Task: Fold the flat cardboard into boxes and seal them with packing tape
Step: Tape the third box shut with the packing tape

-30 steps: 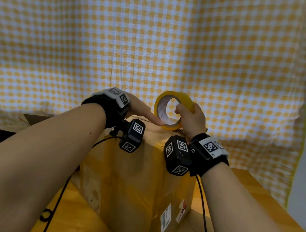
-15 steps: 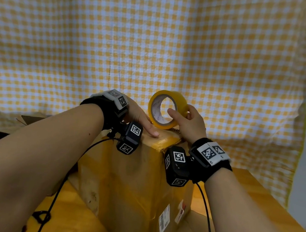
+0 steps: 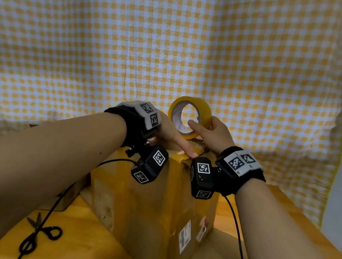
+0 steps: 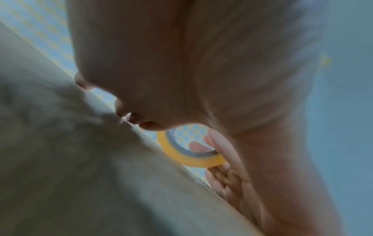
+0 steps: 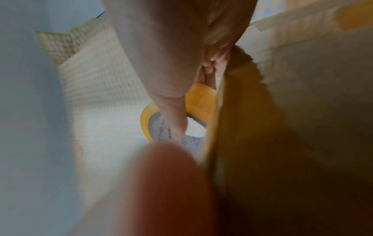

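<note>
A tall cardboard box, covered in yellowish tape, stands upright on the wooden table. My right hand grips a roll of yellow packing tape above the box's far top edge, thumb through the core. The roll also shows in the left wrist view, and in the right wrist view the roll sits beside the box wall. My left hand lies flat on the box top, fingers straight and pressing down, thumb pointing toward the near corner.
Black scissors lie on the table at the lower left, next to a black cable. More cardboard lies left of the box. A yellow checked cloth hangs behind. Flat cardboard lies at the box's right foot.
My right hand has drawn the tape roll slightly up and back, turning it so the core faces me. My left hand stays pressed on the box top. The view has shifted down, showing the scissors.
</note>
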